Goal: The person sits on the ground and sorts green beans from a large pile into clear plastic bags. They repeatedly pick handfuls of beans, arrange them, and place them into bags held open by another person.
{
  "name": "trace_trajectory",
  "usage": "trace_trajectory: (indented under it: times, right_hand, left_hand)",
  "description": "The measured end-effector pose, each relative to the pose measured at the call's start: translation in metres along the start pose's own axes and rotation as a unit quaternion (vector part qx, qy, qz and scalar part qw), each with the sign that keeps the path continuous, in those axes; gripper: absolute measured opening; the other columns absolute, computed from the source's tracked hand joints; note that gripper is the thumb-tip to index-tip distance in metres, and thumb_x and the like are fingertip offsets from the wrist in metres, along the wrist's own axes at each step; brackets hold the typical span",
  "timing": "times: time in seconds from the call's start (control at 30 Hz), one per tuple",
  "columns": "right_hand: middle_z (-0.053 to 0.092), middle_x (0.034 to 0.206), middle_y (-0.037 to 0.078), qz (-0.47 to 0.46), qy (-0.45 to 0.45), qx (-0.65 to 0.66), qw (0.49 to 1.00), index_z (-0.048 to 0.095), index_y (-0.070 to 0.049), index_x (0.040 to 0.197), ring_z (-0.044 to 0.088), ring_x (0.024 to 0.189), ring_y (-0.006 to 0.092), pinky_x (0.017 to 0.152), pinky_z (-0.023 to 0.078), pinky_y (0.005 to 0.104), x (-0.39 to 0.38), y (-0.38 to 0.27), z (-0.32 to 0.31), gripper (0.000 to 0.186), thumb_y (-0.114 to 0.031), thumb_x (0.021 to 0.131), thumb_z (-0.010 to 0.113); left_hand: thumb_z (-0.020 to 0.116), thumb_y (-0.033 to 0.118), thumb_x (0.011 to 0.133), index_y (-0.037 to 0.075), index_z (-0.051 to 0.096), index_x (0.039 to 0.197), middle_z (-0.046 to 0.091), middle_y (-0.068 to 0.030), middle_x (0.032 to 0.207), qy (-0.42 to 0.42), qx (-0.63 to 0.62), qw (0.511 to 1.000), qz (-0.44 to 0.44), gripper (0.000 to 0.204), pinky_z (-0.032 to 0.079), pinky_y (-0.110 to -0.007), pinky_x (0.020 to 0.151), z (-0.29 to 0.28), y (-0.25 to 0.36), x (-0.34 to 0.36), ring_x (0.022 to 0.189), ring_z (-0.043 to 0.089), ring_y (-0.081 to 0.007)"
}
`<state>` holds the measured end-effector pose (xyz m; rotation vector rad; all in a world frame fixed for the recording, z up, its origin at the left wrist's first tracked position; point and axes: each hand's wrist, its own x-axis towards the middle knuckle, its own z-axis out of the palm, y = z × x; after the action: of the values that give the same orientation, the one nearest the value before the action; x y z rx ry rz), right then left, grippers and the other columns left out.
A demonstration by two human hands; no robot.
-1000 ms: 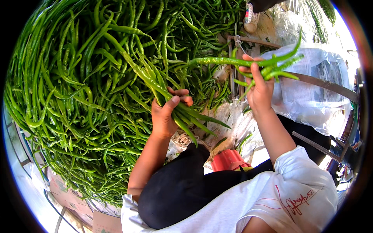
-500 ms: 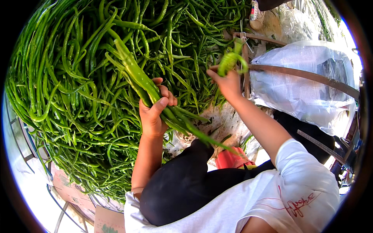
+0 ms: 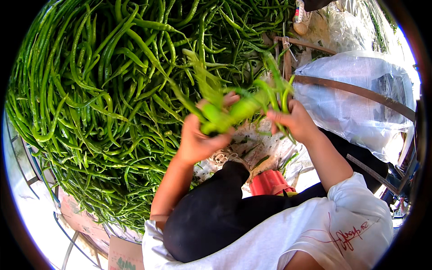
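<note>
A bunch of long green chili peppers (image 3: 220,118), smeared by motion, is gripped in my left hand (image 3: 198,139), its fingers curled round the stalk side. My right hand (image 3: 292,120) is close by on the right, closed on several thinner, curling green chili peppers (image 3: 275,92). The two bunches meet or overlap between my hands; the blur hides where one ends. Behind and to the left spreads a big heap of long green chili peppers (image 3: 90,112).
On the right, a white woven plastic bag (image 3: 351,103) sits behind a curved brown metal bar (image 3: 360,90). A red plastic container (image 3: 270,182) stands beside my leg. A cardboard box (image 3: 123,254) lies at lower left, and a bottle-like object (image 3: 299,13) at top right.
My left hand has moved right and the peppers in it have swung toward the right hand. My right hand has come lower and slightly right with its peppers.
</note>
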<state>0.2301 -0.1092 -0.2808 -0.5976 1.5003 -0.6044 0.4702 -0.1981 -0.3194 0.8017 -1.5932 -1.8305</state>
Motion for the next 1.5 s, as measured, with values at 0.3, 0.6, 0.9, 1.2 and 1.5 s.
trace_trajectory:
  times: [0.3, 0.6, 0.9, 1.2, 1.5]
  right_hand:
    - [0.068, 0.079, 0.007, -0.147, 0.140, -0.021, 0.979, 0.068, -0.003, 0.099, 0.060, 0.062, 0.0119, 0.057, 0.047, 0.0282, 0.076, 0.001, 0.013, 0.022, -0.021, 0.088, 0.064]
    - [0.067, 0.091, 0.020, -0.112, 0.129, -0.446, 0.878, 0.063, -0.002, 0.104, 0.063, 0.086, 0.0382, 0.078, 0.050, 0.0422, 0.169, -0.019, 0.033, 0.044, -0.033, 0.077, 0.075]
    - [0.067, 0.102, 0.016, 0.018, -0.109, 0.194, 0.975, 0.057, -0.001, 0.114, 0.063, 0.078, 0.0117, 0.063, 0.048, 0.0225, 0.053, 0.021, -0.009, 0.036, -0.027, 0.089, 0.064]
    - [0.066, 0.100, 0.017, -0.139, -0.259, 0.327, 0.898, 0.055, -0.001, 0.115, 0.064, 0.100, 0.0303, 0.095, 0.045, 0.0442, -0.006, 0.030, -0.013, 0.032, -0.023, 0.092, 0.060]
    - [0.049, 0.067, 0.001, -0.225, -0.110, 0.049, 0.967, 0.054, -0.003, 0.104, 0.048, 0.063, 0.0113, 0.067, 0.046, 0.0320, -0.129, -0.006, 0.016, 0.031, -0.030, 0.091, 0.062]
  left_hand:
    - [0.069, 0.000, 0.075, 0.002, 0.054, 0.105, 0.064, -0.0092, 0.092, 0.237, -0.080, 0.964, -0.084, 0.033, 0.052, -0.031, 0.073, 0.009, -0.010, -0.009, 0.081, 0.064, -0.0201]
    - [0.065, 0.001, 0.072, 0.001, 0.053, 0.101, 0.061, -0.0120, 0.091, 0.288, -0.287, 0.912, -0.042, 0.031, 0.051, -0.037, 0.079, -0.024, -0.004, -0.006, 0.080, 0.060, -0.0219]
    - [0.061, 0.004, 0.077, 0.004, 0.048, 0.112, 0.055, -0.0093, 0.096, 0.262, -0.326, 0.909, 0.001, 0.038, 0.047, -0.041, 0.085, -0.032, -0.007, -0.011, 0.085, 0.055, -0.0219]
    - [0.067, 0.010, 0.077, 0.007, 0.044, 0.117, 0.058, -0.0058, 0.093, 0.194, -0.245, 0.917, 0.249, 0.046, 0.045, -0.040, 0.088, -0.070, 0.060, -0.059, 0.086, 0.057, -0.0207]
    - [0.062, 0.001, 0.077, 0.007, 0.049, 0.115, 0.056, -0.0047, 0.095, 0.190, -0.262, 0.859, 0.397, 0.040, 0.041, -0.037, 0.090, -0.057, 0.153, -0.143, 0.088, 0.052, -0.0191]
